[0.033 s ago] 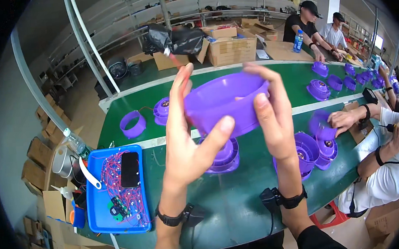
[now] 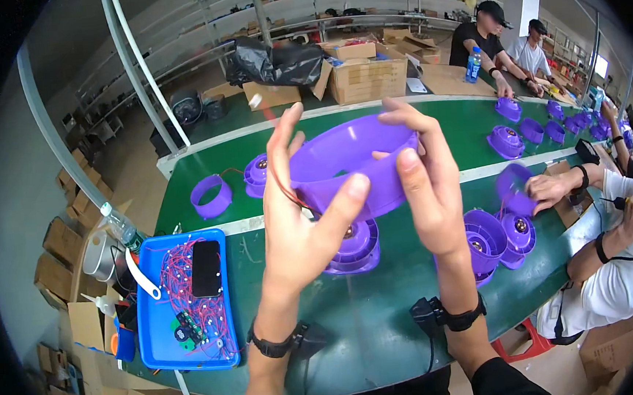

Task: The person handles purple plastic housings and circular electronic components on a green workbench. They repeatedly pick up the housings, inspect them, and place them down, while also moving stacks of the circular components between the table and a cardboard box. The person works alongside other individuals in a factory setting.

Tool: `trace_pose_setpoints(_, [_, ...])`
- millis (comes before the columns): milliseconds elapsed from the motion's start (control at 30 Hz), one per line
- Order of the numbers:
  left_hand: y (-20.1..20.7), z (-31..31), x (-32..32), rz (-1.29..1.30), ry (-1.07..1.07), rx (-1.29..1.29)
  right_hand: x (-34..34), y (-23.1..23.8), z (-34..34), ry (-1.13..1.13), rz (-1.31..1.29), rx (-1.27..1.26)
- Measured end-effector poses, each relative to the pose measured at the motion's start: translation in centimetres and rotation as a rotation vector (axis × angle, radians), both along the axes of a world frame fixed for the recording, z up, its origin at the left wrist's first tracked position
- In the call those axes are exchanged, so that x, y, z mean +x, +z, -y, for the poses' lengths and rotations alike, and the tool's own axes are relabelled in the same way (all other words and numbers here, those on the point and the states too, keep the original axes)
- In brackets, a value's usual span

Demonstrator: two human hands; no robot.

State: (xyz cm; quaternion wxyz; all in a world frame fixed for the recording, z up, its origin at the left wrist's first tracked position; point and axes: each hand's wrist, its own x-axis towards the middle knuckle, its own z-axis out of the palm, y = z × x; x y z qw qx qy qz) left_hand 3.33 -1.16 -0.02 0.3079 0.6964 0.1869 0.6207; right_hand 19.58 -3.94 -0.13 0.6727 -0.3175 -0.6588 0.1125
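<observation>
My left hand (image 2: 297,232) and right hand (image 2: 434,204) grasp the ring (image 2: 382,185) by opposite sides, above the table (image 2: 385,332), inward of its near edge. Best to press lightly, leaving the wire (image 2: 270,115) unpinched.
</observation>
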Motion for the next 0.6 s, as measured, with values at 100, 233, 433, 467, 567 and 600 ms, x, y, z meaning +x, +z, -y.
trace_pose_setpoints(100, [-0.4,-0.8,0.4,0.037,0.088,0.015,-1.0,-0.4,-0.5,-0.097,-0.028,-0.002])
trace_pose_setpoints(233, [-0.2,-0.7,0.4,0.09,0.038,-0.022,-1.5,-0.6,-0.4,-0.112,-0.027,0.047])
trace_pose_setpoints(433, [-0.3,-1.2,0.3,0.15,-0.02,0.174,-0.5,-0.9,-0.5,0.158,-0.187,0.047])
trace_pose_setpoints(467, [-0.2,-1.2,0.1,0.138,-0.01,0.192,-1.1,-0.4,-0.2,0.195,-0.278,0.006])
trace_pose_setpoints(567, [-0.5,-1.7,0.4,0.118,-0.002,0.276,-1.3,-0.2,-0.1,0.283,-0.44,-0.147])
trace_pose_setpoints(600, [-0.7,-2.1,0.5,0.11,-0.005,0.318,-1.4,0.0,0.0,0.309,-0.471,-0.204])
